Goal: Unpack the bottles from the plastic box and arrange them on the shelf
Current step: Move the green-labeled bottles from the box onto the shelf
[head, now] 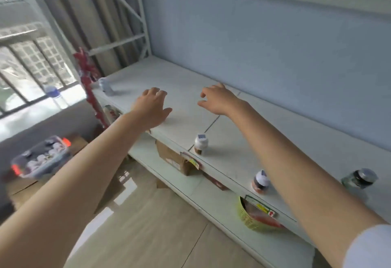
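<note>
Left hand [151, 106]: empty, held over the bare middle of the shelf [182, 77]; fingers [160, 94] loosely spread, gripping nothing
Right hand [220, 99]: empty, near the left one over the same shelf; its fingers loosely curled, thumb apart, nothing between them
Stock on shelf: four items, well apart along the front part
Item 1: pale bottle [106, 86] at the far left end (blurred, label unreadable)
Item 2: white-capped bottle [201, 143], upright, between the two forearms
Item 3: orange-labelled bottle [261, 182], upright, just beside the right forearm
Item 4: dark-lidded jar [359, 178], to the right of the right arm
Plastic box [45, 169]: clear with orange latches, on a cardboard carton [78, 142] at lower left, below shelf level
Box contents: remaining bottles [42, 157], pale caps showing, apparently upright; number cannot be told
Governing relation: the box lies down and to the left of both hands, well apart from the fingers
Nearer hand: the left, by judgement; the right would have to cross over
Stage, by judgement: partly unpacked, next bottle not yet taken
</note>
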